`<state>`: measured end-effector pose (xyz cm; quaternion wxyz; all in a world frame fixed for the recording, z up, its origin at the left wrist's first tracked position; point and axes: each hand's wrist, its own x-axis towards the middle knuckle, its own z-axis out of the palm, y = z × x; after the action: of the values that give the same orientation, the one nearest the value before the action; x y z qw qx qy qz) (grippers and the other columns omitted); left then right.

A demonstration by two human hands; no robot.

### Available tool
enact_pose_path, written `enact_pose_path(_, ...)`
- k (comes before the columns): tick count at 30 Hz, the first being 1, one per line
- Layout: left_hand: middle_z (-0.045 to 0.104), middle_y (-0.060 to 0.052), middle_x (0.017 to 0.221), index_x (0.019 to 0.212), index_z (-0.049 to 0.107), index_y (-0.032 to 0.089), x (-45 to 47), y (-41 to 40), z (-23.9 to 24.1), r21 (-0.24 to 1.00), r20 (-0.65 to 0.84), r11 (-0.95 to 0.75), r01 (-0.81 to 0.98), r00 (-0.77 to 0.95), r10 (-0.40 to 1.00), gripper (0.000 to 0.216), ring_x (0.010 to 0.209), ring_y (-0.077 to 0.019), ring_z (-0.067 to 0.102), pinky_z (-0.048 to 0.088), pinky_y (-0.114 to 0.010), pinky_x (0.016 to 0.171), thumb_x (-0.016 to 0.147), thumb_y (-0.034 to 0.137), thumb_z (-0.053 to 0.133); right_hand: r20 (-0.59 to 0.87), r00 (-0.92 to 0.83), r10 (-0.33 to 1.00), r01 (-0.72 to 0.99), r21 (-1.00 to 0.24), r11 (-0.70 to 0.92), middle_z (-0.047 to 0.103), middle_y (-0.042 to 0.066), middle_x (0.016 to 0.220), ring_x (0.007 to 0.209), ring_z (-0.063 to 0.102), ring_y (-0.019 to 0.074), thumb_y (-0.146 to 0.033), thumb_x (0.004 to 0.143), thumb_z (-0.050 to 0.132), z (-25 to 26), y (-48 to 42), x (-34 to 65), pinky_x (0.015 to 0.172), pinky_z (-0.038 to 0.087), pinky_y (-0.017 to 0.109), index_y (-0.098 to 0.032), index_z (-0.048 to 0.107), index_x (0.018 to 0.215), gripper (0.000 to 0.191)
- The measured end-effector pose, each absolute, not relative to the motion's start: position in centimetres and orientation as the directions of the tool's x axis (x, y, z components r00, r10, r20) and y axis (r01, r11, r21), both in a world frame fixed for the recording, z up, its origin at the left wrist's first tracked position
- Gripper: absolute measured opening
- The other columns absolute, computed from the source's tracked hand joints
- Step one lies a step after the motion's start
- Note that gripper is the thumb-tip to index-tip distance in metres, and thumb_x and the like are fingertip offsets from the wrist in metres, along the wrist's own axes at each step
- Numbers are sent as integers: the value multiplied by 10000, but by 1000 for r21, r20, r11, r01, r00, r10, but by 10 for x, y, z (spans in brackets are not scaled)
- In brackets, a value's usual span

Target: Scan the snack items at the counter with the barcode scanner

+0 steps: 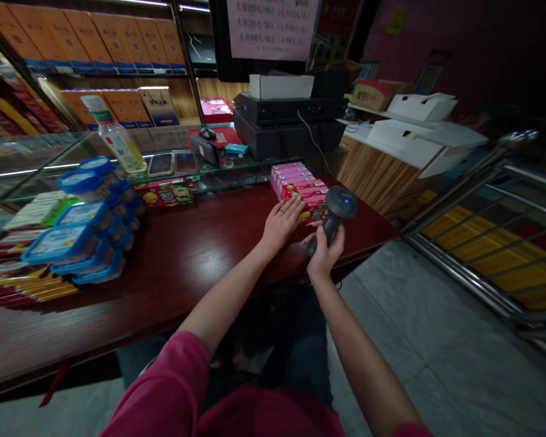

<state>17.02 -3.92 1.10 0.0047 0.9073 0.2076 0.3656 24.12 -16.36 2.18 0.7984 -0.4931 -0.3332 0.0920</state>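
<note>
My right hand (326,252) is wrapped round the handle of a dark barcode scanner (341,203), its round head up and a small blue light showing on top. Just left of it, my left hand (282,221) lies with fingers stretched out, touching the side of a row of small red boxes (316,190). Pink boxes (289,173) continue that row toward the back of the dark red wooden counter (200,249). The scanner's head partly covers the nearest red boxes.
Blue-lidded tubs (64,233) are stacked at the left beside bundled thin packets (27,282). Behind them stand a bottle (113,136) and another red box (166,193). Black register equipment (291,127) sits at the back. A metal railing (473,267) stands to the right.
</note>
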Motion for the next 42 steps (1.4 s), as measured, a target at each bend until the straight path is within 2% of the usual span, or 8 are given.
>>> enact_pose_path(4, 352, -120, 1729, 1705, 241, 248, 144, -34, 14, 161, 674, -912, 377, 634, 381, 750, 1604, -244, 366, 331, -487, 1323, 1042, 369, 572, 408, 730, 548, 110, -862, 495, 676, 39, 1000, 525, 545, 136, -488, 920, 689, 31, -153, 224, 511, 499, 320, -293, 548, 1169, 346)
enact_pose_path(7, 361, -133, 1727, 1711, 216, 223, 92, -13, 16, 153, 682, -883, 443, 600, 419, 778, 1605, -237, 367, 319, -466, 1330, 1032, 331, 580, 369, 639, 675, -17, -870, 492, 700, 9, 952, 483, 540, 112, -446, 889, 720, 38, -143, 210, 465, 460, 287, -282, 577, 1070, 283)
enact_pose_path(12, 341, -130, 1739, 1688, 307, 195, -36, 39, 16, 207, 699, -689, 694, 388, 601, 724, 1624, -249, 327, 303, -486, 1339, 990, 135, 488, 174, 194, 965, -282, -933, 225, 777, 19, 917, 473, 593, 108, -445, 850, 747, 42, -107, 173, 447, 457, 254, -239, 650, 997, 271)
enact_pose_path(17, 335, -115, 1745, 1686, 319, 194, -131, 76, 9, 255, 686, -511, 821, 219, 694, 767, 1650, -237, 255, 268, -511, 1355, 937, 37, 375, 35, -112, 993, -269, -963, 4, 823, 80, 951, 509, 628, 118, -454, 781, 810, 32, -59, 130, 471, 497, 247, -186, 700, 943, 331)
enact_pose_path(21, 242, -171, 1772, 1699, 225, 127, -147, 92, -4, 325, 716, -408, 853, 60, 696, 870, 1673, -288, 158, 243, -558, 1356, 878, 59, 503, 20, -129, 991, -264, -964, -15, 831, 97, 1007, 517, 631, 122, -455, 775, 828, 22, -39, 118, 440, 476, 240, -189, 708, 989, 362)
enact_pose_path(28, 233, -232, 1763, 1687, 203, 79, -142, 95, -12, 400, 645, -407, 821, 63, 762, 967, 1681, -333, 76, 148, -596, 1356, 805, 76, 601, 26, -8, 1000, -355, -935, 21, 826, 64, 975, 476, 566, 104, -478, 777, 788, 18, -40, 126, 422, 439, 248, -199, 692, 935, 335)
enact_pose_path(35, 265, -203, 1760, 1673, 281, 118, -141, 110, -7, 369, 681, -414, 832, 61, 730, 916, 1679, -328, 109, 169, -592, 1359, 811, 51, 581, 36, -22, 999, -333, -943, 27, 823, 74, 947, 495, 582, 116, -471, 790, 791, 19, -41, 122, 454, 454, 256, -195, 681, 940, 333)
enact_pose_path(42, 226, -133, 1786, 1675, 300, 133, -139, 97, 7, 337, 550, -304, 891, 76, 832, 827, 1684, -344, -30, 163, -588, 1356, 900, 147, 591, 27, -64, 998, -324, -946, 5, 820, 83, 952, 492, 576, 111, -465, 778, 795, 21, -40, 122, 459, 444, 253, -182, 687, 948, 348)
